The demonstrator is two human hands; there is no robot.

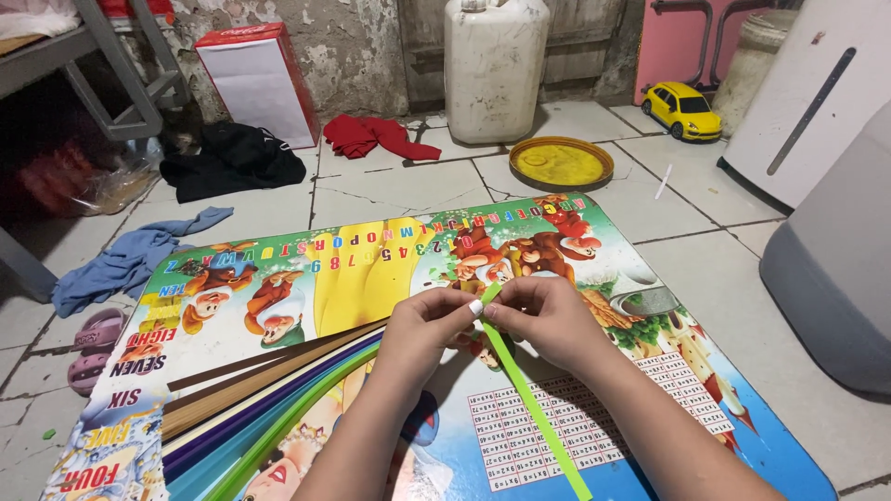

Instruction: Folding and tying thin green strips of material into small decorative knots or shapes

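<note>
Both hands pinch one green paper strip at its top end: left hand and right hand meet fingertip to fingertip, each grip closed on it above the colourful surface.

A yellow toy car sits on the tiled floor at upper right, near a round yellow lid. A large white plastic jug stands top centre against the wall. Red cloth, black cloth and blue cloth lie scattered at upper left.
</note>
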